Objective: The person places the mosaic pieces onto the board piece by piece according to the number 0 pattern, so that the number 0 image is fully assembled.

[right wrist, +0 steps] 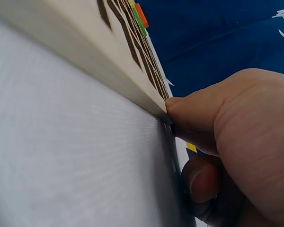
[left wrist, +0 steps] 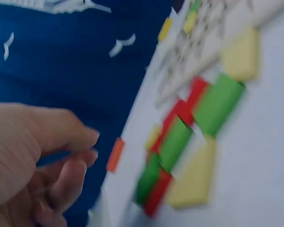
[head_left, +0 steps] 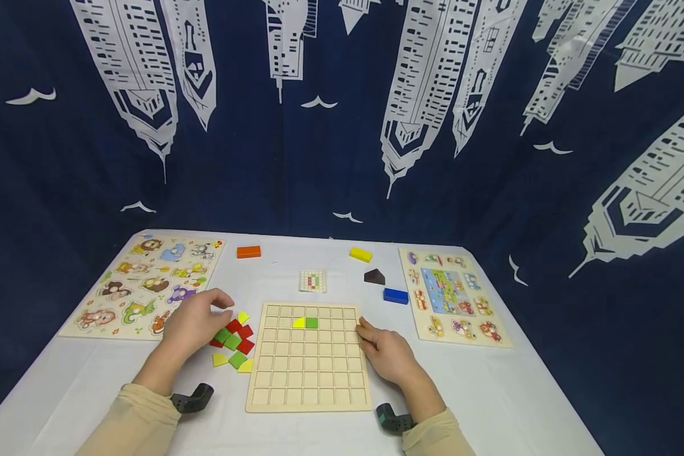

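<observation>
A wooden grid board (head_left: 310, 380) lies on the white table, with a yellow rounded piece (head_left: 299, 323) and a green square tile (head_left: 311, 323) side by side in an upper row. My right hand (head_left: 392, 356) grips the board's right edge, thumb at the rim in the right wrist view. Over the left side of a loose pile hovers my left hand (head_left: 195, 320), fingers bent and thumb near a fingertip; nothing shows between them. The pile holds red tiles (head_left: 246, 346), green tiles (head_left: 237, 360) and yellow pieces (head_left: 220, 360). In the left wrist view the pile is blurred.
A small pattern card (head_left: 313, 281) lies behind the board. Picture puzzles stand left (head_left: 111, 304) and right (head_left: 473, 323). Orange (head_left: 248, 252), yellow (head_left: 361, 254) and blue blocks (head_left: 396, 296) and a dark brown piece (head_left: 374, 277) lie toward the back, before a dark blue curtain (head_left: 234, 190).
</observation>
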Available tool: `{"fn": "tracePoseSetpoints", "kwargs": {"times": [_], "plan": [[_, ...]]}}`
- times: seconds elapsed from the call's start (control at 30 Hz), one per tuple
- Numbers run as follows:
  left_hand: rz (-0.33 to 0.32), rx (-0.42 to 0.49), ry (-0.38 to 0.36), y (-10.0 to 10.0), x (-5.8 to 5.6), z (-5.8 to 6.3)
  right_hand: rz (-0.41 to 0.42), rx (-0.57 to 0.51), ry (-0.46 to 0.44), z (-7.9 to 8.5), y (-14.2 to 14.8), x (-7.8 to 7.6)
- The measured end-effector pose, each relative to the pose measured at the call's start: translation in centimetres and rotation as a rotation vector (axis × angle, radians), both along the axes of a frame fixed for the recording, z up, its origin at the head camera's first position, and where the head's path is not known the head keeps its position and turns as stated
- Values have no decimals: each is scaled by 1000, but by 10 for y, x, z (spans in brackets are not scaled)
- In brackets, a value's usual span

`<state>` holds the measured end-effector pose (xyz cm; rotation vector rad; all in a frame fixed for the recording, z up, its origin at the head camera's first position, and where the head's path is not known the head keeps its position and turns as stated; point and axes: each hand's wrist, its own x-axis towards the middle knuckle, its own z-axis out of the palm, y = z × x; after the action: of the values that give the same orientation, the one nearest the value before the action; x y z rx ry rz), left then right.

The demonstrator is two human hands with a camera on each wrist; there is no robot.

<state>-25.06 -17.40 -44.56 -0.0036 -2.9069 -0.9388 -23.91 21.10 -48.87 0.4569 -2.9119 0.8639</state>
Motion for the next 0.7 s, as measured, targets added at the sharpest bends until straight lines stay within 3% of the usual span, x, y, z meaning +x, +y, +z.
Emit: {"fn": "tracePoseSetpoints", "kwargs": {"times": [0.17, 0.3, 0.7], "plan": [[-58, -3, -68, -6, 3, -17, 1, -19, -2, 1, 1, 1], [-35, -45, -73, -6, 4, -25, 12, -17, 1, 0, 1, 0], [-16, -92, -55, -1, 1, -27, 0, -7, 2, 0, 1, 2]]}}
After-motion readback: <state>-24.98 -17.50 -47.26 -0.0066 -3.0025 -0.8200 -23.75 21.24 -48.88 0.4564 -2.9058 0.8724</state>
